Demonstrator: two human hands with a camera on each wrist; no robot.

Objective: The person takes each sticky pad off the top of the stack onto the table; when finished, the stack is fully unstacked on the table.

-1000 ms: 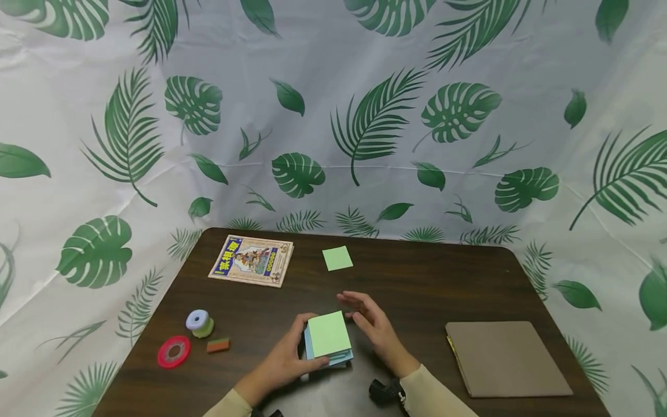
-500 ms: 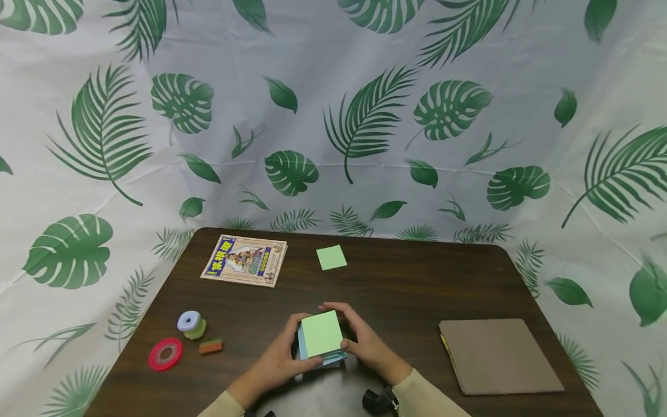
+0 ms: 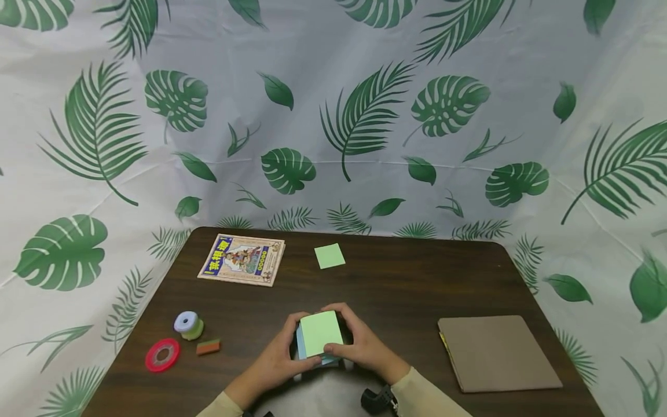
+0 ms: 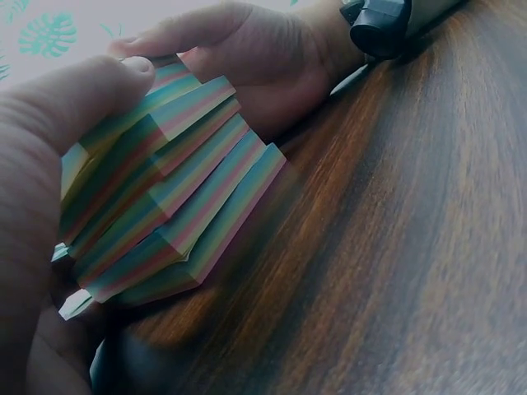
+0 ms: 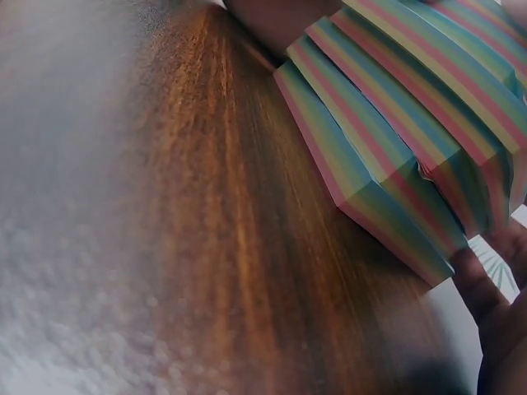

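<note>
A stack of sticky note pads, pale green on top, is held between both hands near the table's front edge. My left hand grips its left side, thumb at the near edge and fingers around the far side. From the right, my right hand grips it too, its thumb over the near right corner of the top. Striped pink, yellow and blue-green edges of the sticky note pads show in the left wrist view, with the layers unevenly aligned. The right wrist view shows the pads tilted, close above the table.
A single green sticky note lies at the back middle of the table, right of an illustrated booklet. To the left are a red ring-shaped roll, a white-and-green spool and a small orange-green block. A brown folder lies right.
My right hand has come in from beside the stack and now grips its right side, with the thumb over the near corner. The left hand keeps its hold. The head view has shifted slightly.
</note>
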